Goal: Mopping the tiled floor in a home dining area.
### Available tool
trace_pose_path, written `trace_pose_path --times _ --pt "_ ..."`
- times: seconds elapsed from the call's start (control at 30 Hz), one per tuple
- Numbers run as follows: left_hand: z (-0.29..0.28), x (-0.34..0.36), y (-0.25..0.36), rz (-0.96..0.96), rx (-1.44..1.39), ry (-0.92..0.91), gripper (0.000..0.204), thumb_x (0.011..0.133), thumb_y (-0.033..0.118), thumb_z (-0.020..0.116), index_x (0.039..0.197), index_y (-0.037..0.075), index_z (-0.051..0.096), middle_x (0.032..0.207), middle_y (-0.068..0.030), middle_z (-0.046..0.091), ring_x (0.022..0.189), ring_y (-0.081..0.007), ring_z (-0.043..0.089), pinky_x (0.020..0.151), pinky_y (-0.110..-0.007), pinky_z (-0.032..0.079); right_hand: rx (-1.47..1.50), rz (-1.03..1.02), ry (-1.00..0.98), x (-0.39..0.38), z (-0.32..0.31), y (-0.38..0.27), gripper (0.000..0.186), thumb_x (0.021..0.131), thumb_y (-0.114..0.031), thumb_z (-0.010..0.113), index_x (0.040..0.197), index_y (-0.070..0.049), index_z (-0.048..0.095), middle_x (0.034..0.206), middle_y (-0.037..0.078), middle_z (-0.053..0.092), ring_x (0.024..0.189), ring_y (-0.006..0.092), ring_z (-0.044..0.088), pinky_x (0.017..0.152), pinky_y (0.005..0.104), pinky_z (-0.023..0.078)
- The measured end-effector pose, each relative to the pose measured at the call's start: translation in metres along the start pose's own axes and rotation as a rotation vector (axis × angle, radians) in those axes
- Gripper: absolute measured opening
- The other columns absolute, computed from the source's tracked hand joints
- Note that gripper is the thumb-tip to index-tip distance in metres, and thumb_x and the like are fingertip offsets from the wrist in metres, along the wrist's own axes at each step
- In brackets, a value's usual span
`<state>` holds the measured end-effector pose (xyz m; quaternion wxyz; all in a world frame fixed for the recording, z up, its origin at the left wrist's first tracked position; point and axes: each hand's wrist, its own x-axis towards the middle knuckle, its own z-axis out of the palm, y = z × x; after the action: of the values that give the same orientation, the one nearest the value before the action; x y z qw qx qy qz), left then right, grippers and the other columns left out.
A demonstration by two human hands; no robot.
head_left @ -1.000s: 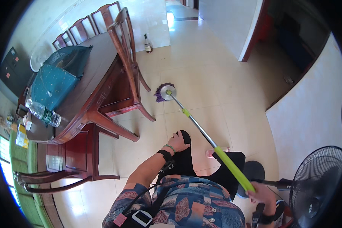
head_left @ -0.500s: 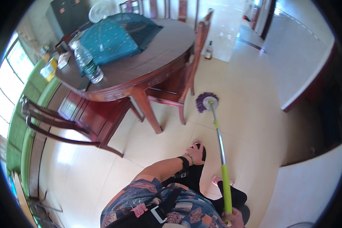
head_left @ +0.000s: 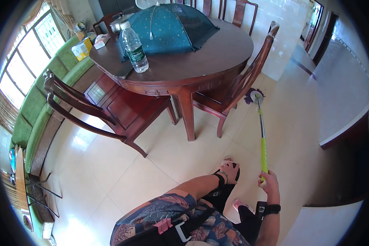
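My right hand (head_left: pixel 269 181) is wrapped round the end of a mop's bright green handle (head_left: pixel 264 153), low on the right. From there the silver pole runs away to the purple mop head (head_left: pixel 254 96), which lies on the floor beside a wooden chair (head_left: pixel 244 88). Its round plate is pale, with fringe showing around it. My left hand (head_left: pixel 228 172), with a green bead bracelet at the wrist, rests over my black-clad leg near the knee, fingers laid over it and no tool visible in them. A pink slipper (head_left: pixel 240 203) shows below.
A dark round table (head_left: pixel 172 69) carries a teal mesh food cover (head_left: pixel 164 30) and a water bottle (head_left: pixel 134 51). Another red-brown chair (head_left: pixel 129 108) stands at its near left. A green sofa (head_left: pixel 37 119) lines the window side. A white partition edge (head_left: pixel 332 223) is at lower right.
The mop head has slid farther away, next to the chair. My right hand has moved forward with the handle. My left hand stays over my leg, while the view has shifted.
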<state>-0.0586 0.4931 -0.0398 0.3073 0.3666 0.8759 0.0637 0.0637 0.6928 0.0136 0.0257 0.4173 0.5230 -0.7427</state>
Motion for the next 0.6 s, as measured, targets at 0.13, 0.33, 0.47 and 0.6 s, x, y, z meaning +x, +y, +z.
trace_pose_path --times 0.13,0.33,0.47,0.6 --pt "0.003 0.001 0.003 0.022 -0.017 0.011 0.099 0.070 0.050 0.081 0.146 0.014 0.028 0.137 -0.0341 0.038 0.116 -0.0528 0.052 0.090 -0.063 0.047 -0.166 -0.011 0.170 -0.074 -0.057 0.023 0.054 0.087 -0.008 0.064 0.136 -0.002 0.042 0.083 0.012 0.059 0.051 0.0210 0.057 0.041 0.0347 0.047" --pt "0.012 0.000 0.006 0.077 -0.009 0.086 0.089 0.069 0.046 0.080 0.139 0.014 0.036 0.128 -0.0282 0.047 0.113 -0.0476 0.054 0.088 -0.059 0.049 -0.021 0.115 0.225 -0.247 -0.097 0.114 0.061 0.082 -0.002 0.066 0.138 -0.004 0.041 0.083 0.007 0.060 0.052 0.0169 0.058 0.044 0.0304 0.046" --pt "0.010 0.002 0.006 0.118 0.076 0.039 0.103 0.070 0.048 0.080 0.148 0.013 0.024 0.130 -0.0326 0.044 0.110 -0.0507 0.055 0.087 -0.058 0.050 0.053 0.234 0.265 -0.367 -0.094 0.170 0.057 0.082 0.001 0.066 0.135 -0.003 0.045 0.081 0.006 0.059 0.055 0.0161 0.057 0.046 0.0306 0.045" --pt "-0.002 0.003 0.013 0.094 0.091 -0.056 0.103 0.073 0.050 0.077 0.152 0.014 0.022 0.136 -0.0321 0.038 0.113 -0.0497 0.053 0.091 -0.054 0.049 0.279 0.388 0.242 -0.473 -0.067 0.215 0.049 0.082 0.003 0.065 0.129 -0.001 0.050 0.079 0.008 0.058 0.057 0.0174 0.057 0.050 0.0315 0.044"
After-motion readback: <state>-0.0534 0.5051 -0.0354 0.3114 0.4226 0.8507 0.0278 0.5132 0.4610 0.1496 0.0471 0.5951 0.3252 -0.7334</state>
